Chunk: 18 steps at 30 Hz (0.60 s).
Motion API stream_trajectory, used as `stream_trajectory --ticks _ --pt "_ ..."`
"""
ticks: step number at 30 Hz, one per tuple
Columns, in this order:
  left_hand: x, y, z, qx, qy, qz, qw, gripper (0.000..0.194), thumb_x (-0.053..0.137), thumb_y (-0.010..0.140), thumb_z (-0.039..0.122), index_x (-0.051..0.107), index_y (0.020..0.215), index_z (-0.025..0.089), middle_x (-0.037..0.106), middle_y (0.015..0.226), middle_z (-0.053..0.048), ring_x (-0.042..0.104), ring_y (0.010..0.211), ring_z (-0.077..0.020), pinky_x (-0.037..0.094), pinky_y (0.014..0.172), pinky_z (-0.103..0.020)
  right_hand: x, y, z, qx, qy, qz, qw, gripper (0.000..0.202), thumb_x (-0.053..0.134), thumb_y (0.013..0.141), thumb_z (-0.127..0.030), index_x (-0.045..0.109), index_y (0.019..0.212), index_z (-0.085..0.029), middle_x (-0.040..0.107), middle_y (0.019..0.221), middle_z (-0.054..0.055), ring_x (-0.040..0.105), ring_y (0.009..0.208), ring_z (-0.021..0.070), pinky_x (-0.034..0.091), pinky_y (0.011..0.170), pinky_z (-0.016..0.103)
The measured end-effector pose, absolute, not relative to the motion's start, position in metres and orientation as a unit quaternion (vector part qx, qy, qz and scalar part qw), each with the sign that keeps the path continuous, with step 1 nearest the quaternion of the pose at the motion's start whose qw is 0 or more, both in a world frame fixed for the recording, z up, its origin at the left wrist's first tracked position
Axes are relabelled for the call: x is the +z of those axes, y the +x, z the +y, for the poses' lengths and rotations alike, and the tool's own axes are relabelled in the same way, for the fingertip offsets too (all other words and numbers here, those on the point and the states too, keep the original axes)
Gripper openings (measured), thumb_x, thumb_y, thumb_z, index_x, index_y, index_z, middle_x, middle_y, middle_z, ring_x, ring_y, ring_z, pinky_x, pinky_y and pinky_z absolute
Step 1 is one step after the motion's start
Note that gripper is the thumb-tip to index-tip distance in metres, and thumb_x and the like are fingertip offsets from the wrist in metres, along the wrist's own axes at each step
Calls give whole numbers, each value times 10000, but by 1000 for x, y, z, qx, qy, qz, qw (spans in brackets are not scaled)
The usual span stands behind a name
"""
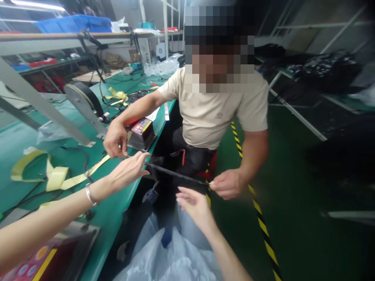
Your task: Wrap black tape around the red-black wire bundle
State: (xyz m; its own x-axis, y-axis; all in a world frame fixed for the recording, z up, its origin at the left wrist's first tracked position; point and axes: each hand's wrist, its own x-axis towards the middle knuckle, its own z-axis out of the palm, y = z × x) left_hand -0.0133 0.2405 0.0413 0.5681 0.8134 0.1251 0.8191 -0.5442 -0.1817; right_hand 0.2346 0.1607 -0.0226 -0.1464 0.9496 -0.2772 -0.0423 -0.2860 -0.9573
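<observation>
A co-worker facing me holds a thin black strip [175, 174], perhaps a cable or tape, stretched between two hands. My left hand [129, 170], a silver bracelet [90, 195] at its wrist, reaches out flat with fingers extended near the strip's left end. Whether it touches the strip I cannot tell. Below the strip's right part, my right hand [195, 205] is held up, fingers loosely stretched and apart from it. Neither of my hands grips anything visible. The co-worker's left-side hand [115, 140] and right-side hand [230, 183] pinch the two ends.
On the green bench [117, 203] lie yellow tape loops [57, 177], dark cables, and a box with coloured buttons [142, 132]. Another such box [43, 259] stands at lower left. A tape reel [83, 97] sits on a metal stand. Yellow-black floor tape [262, 222] runs at right.
</observation>
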Motion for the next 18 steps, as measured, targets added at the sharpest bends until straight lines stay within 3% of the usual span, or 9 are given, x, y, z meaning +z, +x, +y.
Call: stream_trajectory --ticks 3,6,8,10,18 --pt "37 0 244 -6 -893 -403 201 426 583 813 310 467 1189 147 550 1013 -121 524 879 -262 417 697 -356 -15 279 157 169 -599 -708 333 328 656 760 -284 619 1066 -173 653 921 103 556 896 272 418 799 438" --pt "27 10 247 8 -918 -313 244 137 480 867 196 571 956 144 561 863 -86 505 784 -225 396 661 -328 -11 302 171 -84 -586 -787 173 274 636 764 -185 608 1035 -150 631 953 111 500 925 305 349 761 447" --pt "24 12 249 14 -927 -280 249 153 435 875 132 571 807 146 527 735 -56 475 696 -198 378 621 -306 -11 307 182 -139 -560 -807 122 84 562 802 -129 622 852 -159 626 823 75 495 858 266 315 741 423" --pt "25 12 251 8 -931 -265 251 167 440 863 99 560 756 146 508 698 -47 455 667 -188 367 604 -295 -12 309 190 -149 -540 -821 109 133 515 821 -104 601 744 -169 606 736 47 481 807 232 291 736 403" --pt "32 8 250 0 -927 -307 215 227 378 917 185 582 833 127 551 731 -45 460 698 -177 363 639 -275 -12 315 192 -123 -506 -849 94 209 485 824 -72 612 680 -154 610 728 58 439 806 209 252 737 360"
